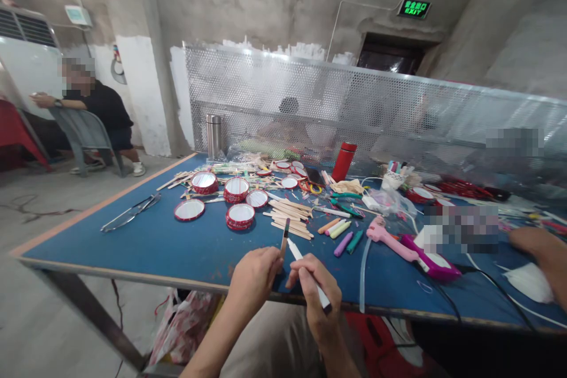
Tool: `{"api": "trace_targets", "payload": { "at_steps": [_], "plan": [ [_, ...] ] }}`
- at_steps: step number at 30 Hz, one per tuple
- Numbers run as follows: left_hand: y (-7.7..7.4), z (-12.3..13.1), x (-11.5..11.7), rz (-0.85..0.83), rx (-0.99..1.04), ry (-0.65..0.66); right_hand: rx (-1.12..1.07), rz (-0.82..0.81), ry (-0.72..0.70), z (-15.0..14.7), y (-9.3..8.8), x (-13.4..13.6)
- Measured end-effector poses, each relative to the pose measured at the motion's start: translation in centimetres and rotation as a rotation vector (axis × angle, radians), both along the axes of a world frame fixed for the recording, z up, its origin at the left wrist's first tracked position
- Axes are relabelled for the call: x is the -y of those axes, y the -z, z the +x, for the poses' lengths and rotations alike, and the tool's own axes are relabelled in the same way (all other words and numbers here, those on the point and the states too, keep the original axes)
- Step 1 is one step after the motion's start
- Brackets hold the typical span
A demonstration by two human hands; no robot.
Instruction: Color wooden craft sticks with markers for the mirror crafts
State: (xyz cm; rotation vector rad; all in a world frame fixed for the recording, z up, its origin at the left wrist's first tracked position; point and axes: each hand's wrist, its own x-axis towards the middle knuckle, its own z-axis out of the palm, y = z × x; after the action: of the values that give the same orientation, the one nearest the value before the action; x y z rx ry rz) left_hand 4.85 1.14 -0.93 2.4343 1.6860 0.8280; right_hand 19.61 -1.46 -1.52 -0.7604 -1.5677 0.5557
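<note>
Wooden stick [284, 243], its upper end darkened, stands tilted above the front edge of the blue table [146, 242] in the head view, pinched in the fingers of the left hand [256, 271]. The right hand [319, 289] is closed around a white marker [297, 252] like a pen, its tip pointing up at the stick's dark part; whether the two touch is too fine to tell. Just beyond the hands lies a loose pile of plain sticks [295, 209], with red-rimmed round boxes [240, 217] to its left and, to its right, a purple crayon-like piece [344, 244] beside a green one [355, 241]. Farther right, a pink glue gun [390, 238] rests near a magenta device [436, 263]. Glasses [132, 212] lie toward the table's left side; a red flask [344, 161] leans at the back. At the far right, another person's forearm [543, 251] reaches over the table.
</note>
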Motion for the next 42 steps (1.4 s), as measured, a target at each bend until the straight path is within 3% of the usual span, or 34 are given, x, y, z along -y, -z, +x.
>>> {"api": "trace_targets", "payload": {
  "at_steps": [42],
  "plan": [
    [-0.13, 0.15, 0.09, -0.041, -0.061, -0.032, 0.003, 0.002, 0.018, -0.11, 0.64, -0.16]
  ]
}}
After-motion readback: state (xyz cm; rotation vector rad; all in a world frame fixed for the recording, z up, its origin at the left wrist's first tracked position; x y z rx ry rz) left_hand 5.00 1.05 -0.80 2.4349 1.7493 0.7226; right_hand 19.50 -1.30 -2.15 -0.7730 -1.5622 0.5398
